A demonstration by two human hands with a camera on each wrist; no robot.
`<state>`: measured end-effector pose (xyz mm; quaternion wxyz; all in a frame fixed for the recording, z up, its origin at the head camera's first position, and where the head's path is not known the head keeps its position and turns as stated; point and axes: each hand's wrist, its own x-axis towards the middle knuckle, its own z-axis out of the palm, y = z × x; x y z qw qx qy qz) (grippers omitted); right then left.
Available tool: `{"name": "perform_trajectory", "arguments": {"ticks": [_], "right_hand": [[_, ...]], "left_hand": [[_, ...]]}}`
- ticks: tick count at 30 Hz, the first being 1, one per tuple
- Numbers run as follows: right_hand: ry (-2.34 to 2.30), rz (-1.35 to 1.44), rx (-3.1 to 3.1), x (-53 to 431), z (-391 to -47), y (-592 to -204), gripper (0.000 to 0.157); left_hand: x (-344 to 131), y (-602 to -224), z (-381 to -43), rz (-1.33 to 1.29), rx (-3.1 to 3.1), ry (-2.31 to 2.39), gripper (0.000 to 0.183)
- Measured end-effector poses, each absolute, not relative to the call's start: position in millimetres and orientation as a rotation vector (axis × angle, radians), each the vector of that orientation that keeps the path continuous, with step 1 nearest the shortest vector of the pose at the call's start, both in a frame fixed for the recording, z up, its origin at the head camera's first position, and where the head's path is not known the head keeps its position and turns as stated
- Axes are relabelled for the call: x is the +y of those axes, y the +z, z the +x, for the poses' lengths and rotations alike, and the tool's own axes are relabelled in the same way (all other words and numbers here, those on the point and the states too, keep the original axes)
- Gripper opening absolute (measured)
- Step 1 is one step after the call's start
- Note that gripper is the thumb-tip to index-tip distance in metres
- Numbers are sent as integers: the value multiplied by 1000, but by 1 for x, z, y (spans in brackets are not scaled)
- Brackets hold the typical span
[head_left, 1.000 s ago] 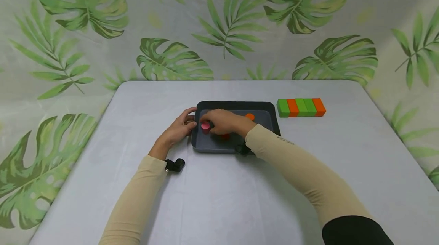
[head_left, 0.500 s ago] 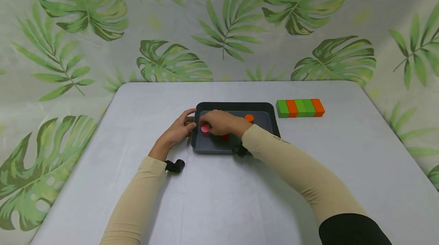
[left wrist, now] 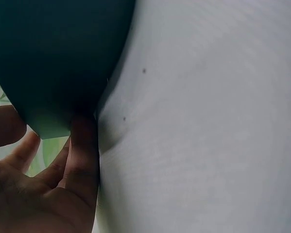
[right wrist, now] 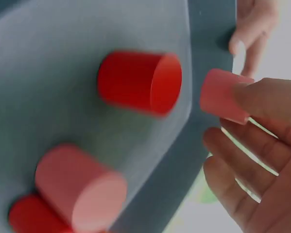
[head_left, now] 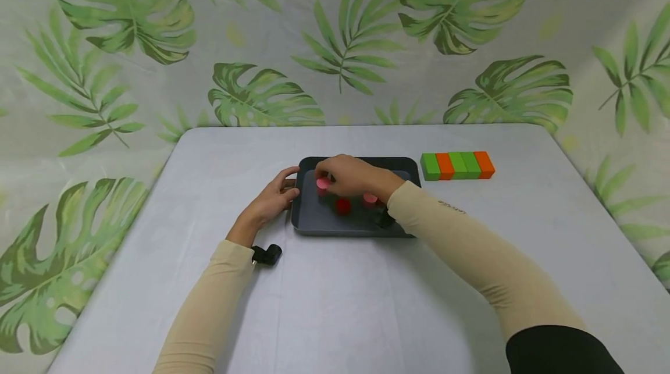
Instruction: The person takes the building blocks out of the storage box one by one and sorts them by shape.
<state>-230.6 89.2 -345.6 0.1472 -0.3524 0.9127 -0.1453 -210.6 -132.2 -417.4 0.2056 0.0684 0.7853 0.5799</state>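
My right hand [head_left: 348,176] pinches a pink cylinder [right wrist: 223,94] between thumb and fingers, over the left part of a dark grey tray [head_left: 319,223]. A red cylinder [head_left: 342,206] stands upright inside, nearer the front. Beside it to the right is a second pink cylinder [head_left: 370,200], with another red one [right wrist: 36,216] close by, partly hidden by my wrist in the head view. My left hand [head_left: 272,196] rests against the tray's left side, its fingers spread along the outer wall. In the left wrist view, a straight finger touches that wall [left wrist: 58,63] low down, near the tabletop.
A row of green and orange blocks [head_left: 458,166] lies to the right of the tray, near its back corner. White cloth [head_left: 324,304] covers the table, and a leaf-printed curtain [head_left: 345,42] hangs behind the far edge.
My right hand has moved slightly right and away from me with the pink cylinder. The second pink cylinder now shows, while an orange top seen earlier is hidden. The left hand stays put.
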Motion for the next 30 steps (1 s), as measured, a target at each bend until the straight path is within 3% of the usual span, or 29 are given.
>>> {"name": "perform_trajectory", "arguments": {"ticks": [17,30], "right_hand": [[-660,-958,2822,205,-221,-322,26],[-699,-711,2921,291,-194,-342,29]], "left_hand": [[-133,-419,-211,212,2163,1646,60],[-134,-418,-211,210,2163,1630,60]]}}
